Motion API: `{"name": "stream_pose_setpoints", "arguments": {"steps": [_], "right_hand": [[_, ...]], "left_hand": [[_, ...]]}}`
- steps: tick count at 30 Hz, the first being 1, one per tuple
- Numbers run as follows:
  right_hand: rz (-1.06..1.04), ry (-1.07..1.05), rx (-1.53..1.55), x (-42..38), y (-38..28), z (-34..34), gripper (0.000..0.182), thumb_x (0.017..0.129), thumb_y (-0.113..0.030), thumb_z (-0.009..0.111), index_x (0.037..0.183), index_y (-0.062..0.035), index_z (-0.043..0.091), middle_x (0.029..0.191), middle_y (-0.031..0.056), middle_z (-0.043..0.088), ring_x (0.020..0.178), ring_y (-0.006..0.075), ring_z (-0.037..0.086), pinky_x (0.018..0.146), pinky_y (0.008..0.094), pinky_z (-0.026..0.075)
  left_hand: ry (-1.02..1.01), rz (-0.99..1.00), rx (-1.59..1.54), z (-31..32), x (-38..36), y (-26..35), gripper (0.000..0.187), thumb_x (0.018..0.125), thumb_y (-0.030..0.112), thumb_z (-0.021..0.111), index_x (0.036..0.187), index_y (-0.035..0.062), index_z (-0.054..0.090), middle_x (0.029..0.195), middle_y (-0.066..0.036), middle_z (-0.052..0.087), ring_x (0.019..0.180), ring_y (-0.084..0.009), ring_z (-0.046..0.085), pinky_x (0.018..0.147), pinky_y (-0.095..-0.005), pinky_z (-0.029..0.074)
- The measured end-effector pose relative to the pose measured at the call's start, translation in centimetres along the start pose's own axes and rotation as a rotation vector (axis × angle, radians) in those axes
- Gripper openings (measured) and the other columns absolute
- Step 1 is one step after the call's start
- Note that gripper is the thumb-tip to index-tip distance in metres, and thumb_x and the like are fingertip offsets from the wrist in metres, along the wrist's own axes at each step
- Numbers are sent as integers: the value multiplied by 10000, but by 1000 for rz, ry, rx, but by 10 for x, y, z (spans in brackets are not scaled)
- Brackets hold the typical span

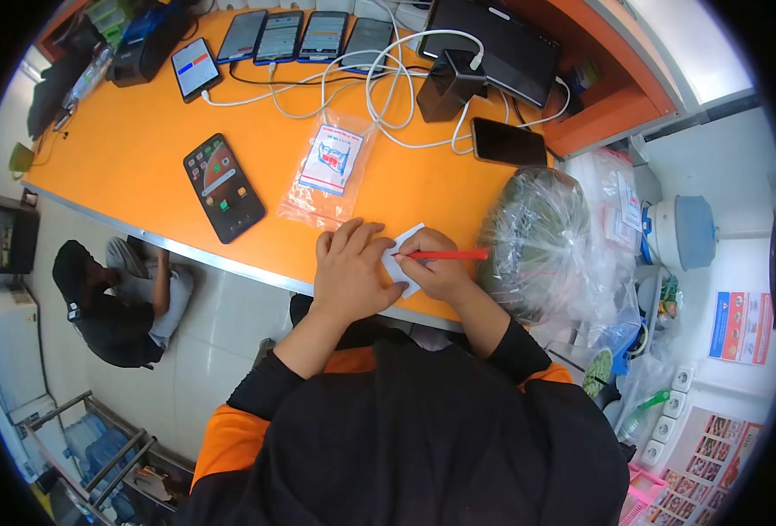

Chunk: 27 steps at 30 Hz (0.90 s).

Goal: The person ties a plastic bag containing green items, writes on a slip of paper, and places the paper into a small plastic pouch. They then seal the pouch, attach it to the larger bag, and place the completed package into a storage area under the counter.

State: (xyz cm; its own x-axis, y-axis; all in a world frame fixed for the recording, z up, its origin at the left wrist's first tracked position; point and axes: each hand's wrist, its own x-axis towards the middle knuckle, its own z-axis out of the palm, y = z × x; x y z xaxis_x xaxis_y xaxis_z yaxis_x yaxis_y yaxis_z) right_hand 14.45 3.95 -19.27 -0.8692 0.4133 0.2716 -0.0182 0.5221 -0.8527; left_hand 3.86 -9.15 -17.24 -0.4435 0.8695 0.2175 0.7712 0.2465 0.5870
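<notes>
My right hand [436, 270] is closed around a red pen [460, 255] near the front edge of the orange desk [291, 254]. Under the pen lies a small white slip of paper [412, 238], partly covered by both hands. My left hand [350, 272] rests flat with its fingers apart, its thumb and fingertips along the slip's left side. Just beyond it is a clear plastic bag [353, 140] with a white printed label [331, 160]. To the left of that, a black smartphone [224, 188] lies face up with its screen lit.
Several phones [278, 38] and white cables [379, 96] line the back, with a black charger block [448, 86] and a black laptop [502, 39]. Another phone [509, 142] and a bulky plastic-wrapped bundle [537, 241] are at the right. A person [116, 298] crouches on the floor at left.
</notes>
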Motion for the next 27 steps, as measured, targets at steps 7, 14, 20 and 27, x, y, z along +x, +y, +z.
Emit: {"name": "stream_pose_setpoints", "arguments": {"steps": [7, 14, 20, 27], "right_hand": [[63, -33, -1, -4, 5, 1, 98, 687, -94, 600, 665, -50, 515, 616, 94, 520, 589, 249, 519, 530, 345, 391], [103, -24, 44, -4, 3, -1, 100, 686, -79, 600, 658, -49, 509, 612, 87, 513, 582, 226, 512, 529, 328, 384], [85, 7, 17, -3, 1, -1, 107, 685, -72, 600, 652, -46, 501, 606, 86, 504, 571, 225, 503, 526, 328, 380], [83, 11, 14, -3, 3, -3, 118, 680, -69, 600, 652, -42, 489, 602, 90, 500, 570, 227, 502, 518, 330, 381]], "left_hand": [[3, -2, -1, 1, 0, 0, 487, 532, 330, 745, 955, 120, 627, 1145, -55, 500, 1167, -247, 369, 940, -423, 243], [-6, -1, 13, 0, 0, 0, 500, 521, 330, 751, 956, 121, 622, 1148, -55, 498, 1165, -250, 372, 942, -418, 248], [3, -2, 16, 1, -1, 0, 514, 510, 331, 756, 958, 123, 614, 1149, -50, 500, 1163, -258, 380, 946, -419, 253], [-8, -6, 17, 1, -1, 0, 518, 511, 325, 755, 965, 124, 608, 1152, -49, 499, 1166, -263, 378, 947, -422, 253]]}}
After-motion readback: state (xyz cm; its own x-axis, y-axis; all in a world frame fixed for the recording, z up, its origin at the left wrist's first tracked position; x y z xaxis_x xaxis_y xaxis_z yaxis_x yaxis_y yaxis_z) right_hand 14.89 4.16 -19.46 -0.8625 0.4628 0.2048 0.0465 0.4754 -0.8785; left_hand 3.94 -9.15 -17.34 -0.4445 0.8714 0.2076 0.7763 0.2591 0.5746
